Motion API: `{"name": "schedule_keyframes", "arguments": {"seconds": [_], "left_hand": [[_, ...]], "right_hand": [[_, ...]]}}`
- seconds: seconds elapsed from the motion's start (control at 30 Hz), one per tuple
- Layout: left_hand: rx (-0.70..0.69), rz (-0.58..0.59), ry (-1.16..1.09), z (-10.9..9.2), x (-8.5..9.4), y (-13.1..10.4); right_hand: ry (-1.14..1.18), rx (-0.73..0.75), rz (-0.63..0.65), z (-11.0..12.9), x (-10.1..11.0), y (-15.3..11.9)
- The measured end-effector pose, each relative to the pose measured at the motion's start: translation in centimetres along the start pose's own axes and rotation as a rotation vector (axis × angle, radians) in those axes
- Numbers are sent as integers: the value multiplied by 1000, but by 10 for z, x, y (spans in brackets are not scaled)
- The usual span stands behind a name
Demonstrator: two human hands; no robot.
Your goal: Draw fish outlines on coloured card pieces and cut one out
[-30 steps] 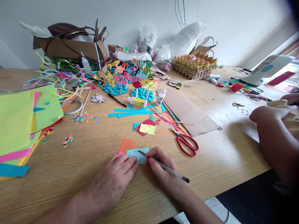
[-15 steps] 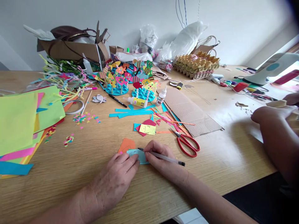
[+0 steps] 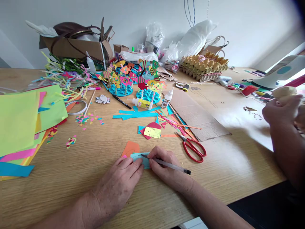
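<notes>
My right hand (image 3: 166, 163) is closed around a clear pen (image 3: 170, 165) with a black end cap, its tip on a small light-blue paper (image 3: 146, 163). Dark drawn lines show on that paper. My left hand (image 3: 125, 175) lies flat, its fingertips on the paper's left part. Just behind my left fingers is an orange paper piece (image 3: 130, 148). Farther back, a yellow paper with a drawn fish (image 3: 152, 132) rests on a dark red piece. Red-handled scissors (image 3: 194, 149) lie open to the right of my right hand.
Glue bottles (image 3: 167, 98), paper fish stands (image 3: 120, 88) and a cardboard sheet (image 3: 195, 114) are behind the hands. Coloured paper sheets (image 3: 17, 121) cover the left side. At the right edge, another person's hands (image 3: 282, 109) hold a pale object.
The whole view has shifted slightly. My pen tip has moved a little on the blue paper. The other person's hands at the right have risen with a pale object.
</notes>
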State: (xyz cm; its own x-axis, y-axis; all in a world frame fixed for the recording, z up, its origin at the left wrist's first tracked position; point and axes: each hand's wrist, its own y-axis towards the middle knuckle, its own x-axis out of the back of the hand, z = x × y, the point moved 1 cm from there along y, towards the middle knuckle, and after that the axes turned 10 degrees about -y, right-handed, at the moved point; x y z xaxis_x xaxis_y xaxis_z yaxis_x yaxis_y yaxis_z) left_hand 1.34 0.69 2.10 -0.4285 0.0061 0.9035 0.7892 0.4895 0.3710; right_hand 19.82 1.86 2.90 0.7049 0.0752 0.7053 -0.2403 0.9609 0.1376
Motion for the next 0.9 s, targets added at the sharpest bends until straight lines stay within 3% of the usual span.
{"name": "schedule_keyframes", "arguments": {"seconds": [0.9], "left_hand": [[19,8,-4,1,0,0]], "right_hand": [[28,-22,16,1,0,-1]]}}
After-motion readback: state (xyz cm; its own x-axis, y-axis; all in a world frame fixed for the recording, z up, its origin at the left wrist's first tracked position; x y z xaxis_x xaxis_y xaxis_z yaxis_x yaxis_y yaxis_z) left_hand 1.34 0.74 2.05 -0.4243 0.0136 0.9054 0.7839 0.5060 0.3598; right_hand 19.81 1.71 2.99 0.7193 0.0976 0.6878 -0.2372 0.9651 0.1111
